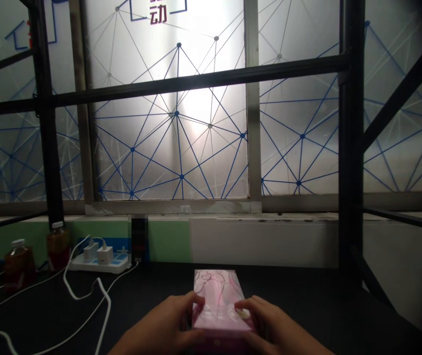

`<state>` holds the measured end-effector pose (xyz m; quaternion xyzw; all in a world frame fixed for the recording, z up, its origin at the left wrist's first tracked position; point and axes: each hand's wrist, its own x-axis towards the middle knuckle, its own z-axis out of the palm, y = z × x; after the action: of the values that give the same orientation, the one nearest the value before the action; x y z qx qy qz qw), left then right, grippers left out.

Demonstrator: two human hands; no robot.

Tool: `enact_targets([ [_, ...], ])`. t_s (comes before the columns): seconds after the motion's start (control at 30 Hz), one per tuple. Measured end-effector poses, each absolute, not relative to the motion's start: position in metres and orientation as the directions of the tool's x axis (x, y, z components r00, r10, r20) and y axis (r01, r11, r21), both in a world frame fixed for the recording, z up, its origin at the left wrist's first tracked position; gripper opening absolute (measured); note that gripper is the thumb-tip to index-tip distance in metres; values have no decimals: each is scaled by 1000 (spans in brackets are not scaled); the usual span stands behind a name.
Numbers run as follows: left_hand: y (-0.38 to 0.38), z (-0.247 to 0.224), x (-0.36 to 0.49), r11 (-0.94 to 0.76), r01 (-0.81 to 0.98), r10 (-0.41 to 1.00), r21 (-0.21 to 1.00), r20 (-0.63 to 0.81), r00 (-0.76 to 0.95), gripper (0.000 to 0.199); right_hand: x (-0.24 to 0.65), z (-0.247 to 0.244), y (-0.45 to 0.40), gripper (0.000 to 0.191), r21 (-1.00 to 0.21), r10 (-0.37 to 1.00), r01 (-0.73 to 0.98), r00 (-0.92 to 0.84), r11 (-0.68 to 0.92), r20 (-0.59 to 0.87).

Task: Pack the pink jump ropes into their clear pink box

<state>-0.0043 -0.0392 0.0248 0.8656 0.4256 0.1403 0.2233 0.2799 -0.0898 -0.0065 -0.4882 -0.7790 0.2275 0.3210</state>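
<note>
A pink box (218, 296) with a glossy, patterned top lies on the black table in front of me. My left hand (176, 318) grips its left side, thumb along the near edge and fingers curled at the far side. On the opposite side, my right hand (266, 318) holds the box the same way, its index finger bent at the top edge. A small pale round shape shows on the box beside the right fingers; I cannot tell what it is. The box's underside is hidden.
At the left, a white power strip (100, 266) holds two chargers, with white cables (103, 301) trailing over the black table (152, 286). Two bottles (19, 266) with white caps stand beyond. A black metal frame (350, 148) rises before the frosted windows.
</note>
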Motion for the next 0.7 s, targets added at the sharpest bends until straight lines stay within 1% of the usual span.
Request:
enact_targets([
  [0.1, -41, 26, -4, -552, 662, 794, 508, 76, 604, 46, 279, -8, -89, 37, -666, 902, 609, -305, 431, 305],
  [0.13, -41, 27, -3, -554, 658, 792, 510, 80, 605, 46, 280, -7, -90, 39, -674, 907, 607, -304, 420, 292],
  [0.17, -42, 28, -3, -551, 656, 791, 516, 74, 607, 46, 281, -5, -92, 42, -687, 917, 609, -306, 395, 256],
  [0.23, -41, 27, -5, -540, 646, 785, 539, 46, 618, 48, 287, -1, -95, 54, -712, 935, 623, -326, 324, 141],
  [0.3, -35, 21, -8, -526, 610, 761, 593, 9, 648, 52, 294, 2, -96, 67, -740, 922, 610, -386, 283, 34],
  [0.37, -26, 11, -13, -477, 546, 722, 689, -48, 691, 64, 301, 3, -95, 74, -787, 889, 548, -458, 283, 1],
  [0.43, -15, 1, -17, -347, 498, 679, 795, -153, 718, 89, 306, 2, -91, 79, -856, 850, 444, -526, 264, -11],
  [0.47, -12, -2, -19, -288, 491, 663, 822, -199, 722, 103, 307, 2, -89, 81, -884, 837, 400, -547, 243, -17],
  [0.5, -9, -3, -19, -250, 499, 652, 830, -237, 720, 111, 307, 0, -88, 81, -895, 834, 383, -552, 229, -23],
  [0.53, -9, -2, -19, -256, 510, 656, 821, -239, 715, 111, 305, -1, -86, 79, -889, 845, 396, -534, 231, -18],
  [0.57, -10, 0, -18, -309, 525, 674, 793, -207, 709, 102, 303, -3, -85, 75, -862, 866, 439, -500, 254, 0],
  [0.6, -13, 4, -17, -393, 544, 696, 742, -147, 703, 88, 300, -4, -85, 71, -812, 892, 504, -451, 293, 42],
  [0.63, -17, 8, -15, -495, 559, 715, 665, -55, 697, 70, 297, -6, -85, 65, -747, 908, 572, -406, 339, 101],
  [0.67, -21, 12, -14, -568, 582, 724, 582, 17, 689, 59, 294, -7, -86, 62, -684, 909, 620, -383, 384, 163],
  [0.7, -24, 16, -12, -613, 604, 728, 510, 67, 682, 54, 291, -7, -87, 61, -639, 901, 644, -377, 421, 214],
])
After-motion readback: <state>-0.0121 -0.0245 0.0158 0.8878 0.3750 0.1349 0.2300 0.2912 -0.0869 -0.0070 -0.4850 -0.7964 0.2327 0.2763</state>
